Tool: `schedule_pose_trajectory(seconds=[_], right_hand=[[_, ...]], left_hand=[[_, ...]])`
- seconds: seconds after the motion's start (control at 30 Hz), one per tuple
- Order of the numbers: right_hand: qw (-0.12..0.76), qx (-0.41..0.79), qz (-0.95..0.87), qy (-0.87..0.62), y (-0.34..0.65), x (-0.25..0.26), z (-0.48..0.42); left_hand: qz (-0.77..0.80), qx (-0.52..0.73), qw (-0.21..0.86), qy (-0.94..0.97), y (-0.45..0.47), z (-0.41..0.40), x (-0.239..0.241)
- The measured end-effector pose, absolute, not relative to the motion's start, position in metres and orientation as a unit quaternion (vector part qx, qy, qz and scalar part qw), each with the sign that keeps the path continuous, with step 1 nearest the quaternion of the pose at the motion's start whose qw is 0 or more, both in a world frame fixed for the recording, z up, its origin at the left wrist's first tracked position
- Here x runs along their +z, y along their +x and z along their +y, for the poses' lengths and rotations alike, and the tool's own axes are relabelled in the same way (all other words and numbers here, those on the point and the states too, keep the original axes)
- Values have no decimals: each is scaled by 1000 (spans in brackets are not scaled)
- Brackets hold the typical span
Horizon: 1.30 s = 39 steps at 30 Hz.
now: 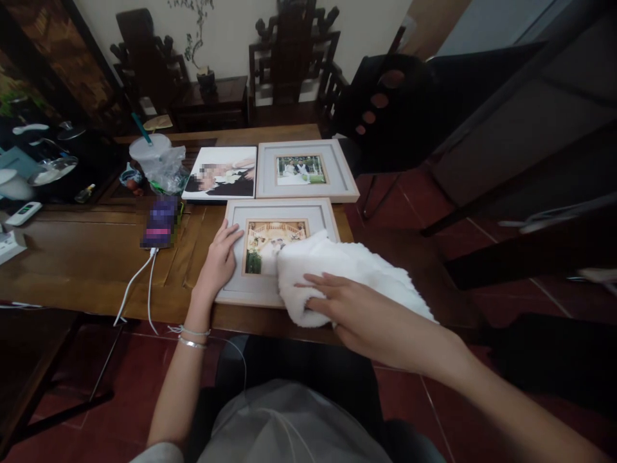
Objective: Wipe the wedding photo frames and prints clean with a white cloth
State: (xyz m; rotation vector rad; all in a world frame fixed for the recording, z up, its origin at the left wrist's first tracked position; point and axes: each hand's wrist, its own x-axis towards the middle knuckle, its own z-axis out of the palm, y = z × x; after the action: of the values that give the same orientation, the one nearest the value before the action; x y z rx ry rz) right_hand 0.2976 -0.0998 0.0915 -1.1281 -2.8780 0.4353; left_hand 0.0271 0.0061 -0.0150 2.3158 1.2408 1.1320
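Note:
A pale picture frame [284, 212] with a photo in it lies flat at the near edge of the wooden table [87, 257]. My left hand [218, 260] rests on the frame's left border, fingers stretched flat and open. My right hand [359, 308] lies on a fluffy white cloth [337, 267], fingers extended and pressing it onto the frame's lower right part. The cloth hides that corner of the frame and hangs past the table edge.
Behind lie a second framed photo [304, 170] and an unframed photo print [222, 172]. A phone [161, 222] with white cables, a lidded plastic cup [150, 153] in a bag and a remote [23, 213] sit to the left. Dark carved chairs [289, 58] stand beyond.

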Motion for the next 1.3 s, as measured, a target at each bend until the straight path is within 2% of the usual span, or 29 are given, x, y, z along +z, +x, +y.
schedule_pose_trajectory(seconds=[0.13, 0.3, 0.63, 0.9, 1.03, 1.17, 1.3], right_hand=[[23, 147, -929, -339, 261, 75, -97], [87, 135, -929, -333, 231, 50, -97], [59, 8, -885, -461, 334, 62, -133], [42, -56, -858, -509, 334, 45, -50], [70, -92, -835, -538, 310, 52, 4], [96, -116, -883, -445, 263, 57, 35], [79, -82, -906, -409, 231, 48, 45]], left_hand=[[429, 383, 149, 804, 27, 6, -12], [429, 375, 170, 804, 27, 6, -8], [432, 346, 196, 809, 28, 3, -4], [423, 347, 207, 811, 27, 5, -6], [426, 353, 199, 809, 26, 7, -8], [425, 359, 193, 808, 25, 8, -9], [423, 363, 191, 808, 26, 7, -8]])
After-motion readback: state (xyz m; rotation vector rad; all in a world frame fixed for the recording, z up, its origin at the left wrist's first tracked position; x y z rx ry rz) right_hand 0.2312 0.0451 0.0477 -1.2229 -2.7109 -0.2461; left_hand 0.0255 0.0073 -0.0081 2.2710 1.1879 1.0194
